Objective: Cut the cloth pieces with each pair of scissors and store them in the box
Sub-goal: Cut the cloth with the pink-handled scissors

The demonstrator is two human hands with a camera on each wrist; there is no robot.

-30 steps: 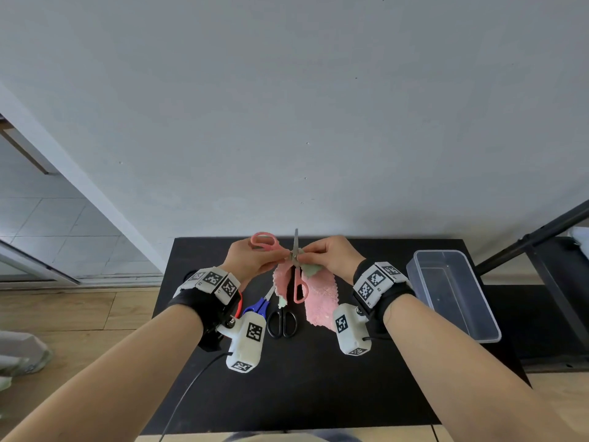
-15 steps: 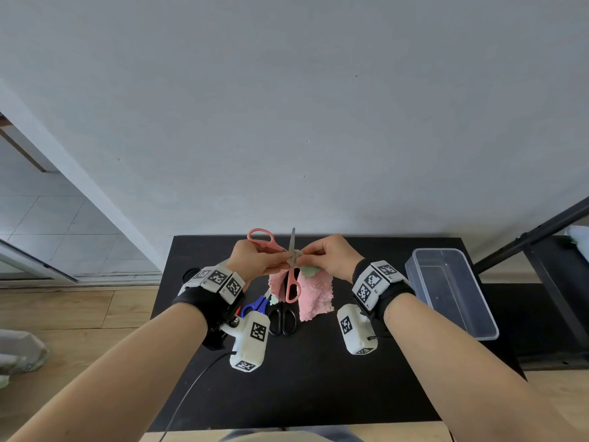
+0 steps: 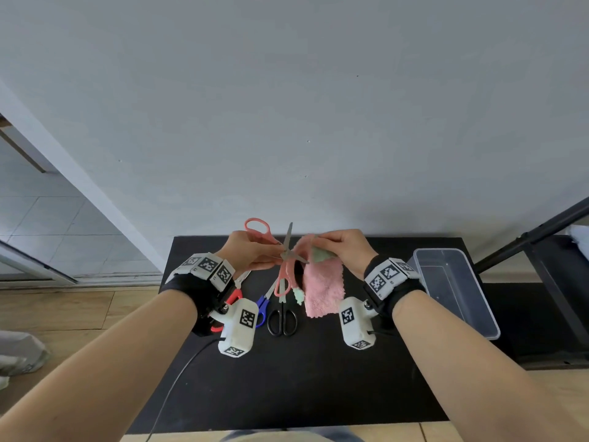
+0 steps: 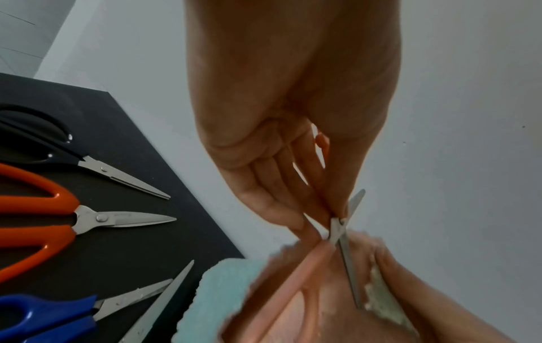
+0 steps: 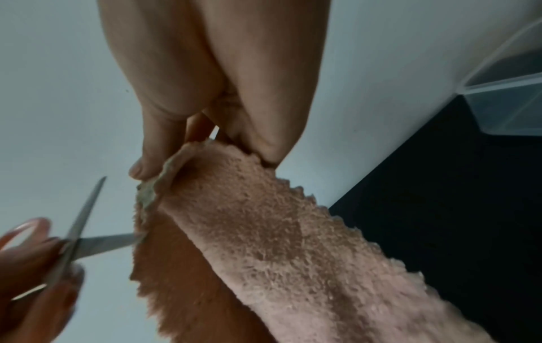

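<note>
Pink cloth [image 3: 322, 282] now lifted higher off worktop [image 3: 318, 378], blades spread wider. Left hand [image 3: 248, 253] grips pink scissors [image 3: 283, 260]; right hand [image 3: 345, 245] pinches cloth top edge, above black scissors [image 3: 282, 320]. Cloth light, limp, fluffy: hold near cut line, keep taut.

Open pink scissors [image 3: 282, 250] touch the hanging pink cloth [image 3: 322, 282]; the clear box [image 3: 459, 291] stands on the right.
</note>
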